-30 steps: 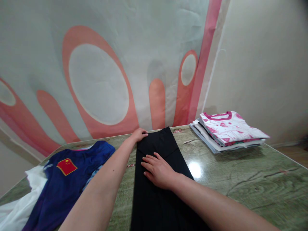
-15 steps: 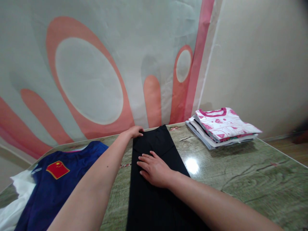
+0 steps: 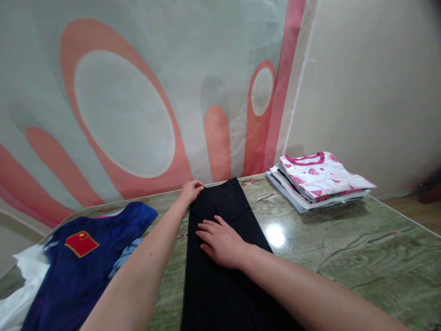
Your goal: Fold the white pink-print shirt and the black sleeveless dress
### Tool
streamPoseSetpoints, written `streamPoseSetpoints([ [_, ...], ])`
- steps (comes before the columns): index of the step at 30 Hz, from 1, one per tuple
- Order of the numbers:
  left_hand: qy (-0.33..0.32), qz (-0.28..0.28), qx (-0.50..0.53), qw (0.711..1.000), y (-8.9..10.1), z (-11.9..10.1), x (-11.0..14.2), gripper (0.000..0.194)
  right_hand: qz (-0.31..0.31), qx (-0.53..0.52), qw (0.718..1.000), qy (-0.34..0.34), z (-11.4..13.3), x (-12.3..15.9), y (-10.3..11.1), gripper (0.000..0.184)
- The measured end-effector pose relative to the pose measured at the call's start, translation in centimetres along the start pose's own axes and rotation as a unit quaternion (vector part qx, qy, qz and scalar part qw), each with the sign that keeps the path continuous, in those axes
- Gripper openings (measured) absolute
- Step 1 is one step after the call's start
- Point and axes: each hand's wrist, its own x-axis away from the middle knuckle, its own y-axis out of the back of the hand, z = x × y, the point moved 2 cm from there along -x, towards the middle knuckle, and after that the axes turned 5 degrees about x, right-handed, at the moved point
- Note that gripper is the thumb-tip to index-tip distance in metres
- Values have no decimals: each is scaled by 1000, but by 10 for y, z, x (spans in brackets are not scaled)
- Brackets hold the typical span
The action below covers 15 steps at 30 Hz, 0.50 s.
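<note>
My left hand (image 3: 191,189) reaches to the far corner of the black garment (image 3: 220,266), its grip closed on the cloth's far edge there, while my right hand (image 3: 220,241) lies flat on the cloth nearer to me, fingers spread and holding nothing. The garment runs in a long narrow strip along the green tabletop (image 3: 361,257), from beneath my right palm back toward me. Left of my left arm lies a blue jersey (image 3: 76,262) over white cloth (image 3: 20,294), and well to the right of my right hand sits a stack of folded shirts (image 3: 319,179)
</note>
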Motion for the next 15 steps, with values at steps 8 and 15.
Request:
streamPoseSetpoints([
  [8,-37,39,23,998,4,5,8,17,-2,0,1000,3,1,1,1,38],
  [15,-60,49,5,997,2,3,3,11,-2,-2,1000,6,2,1,1,39],
])
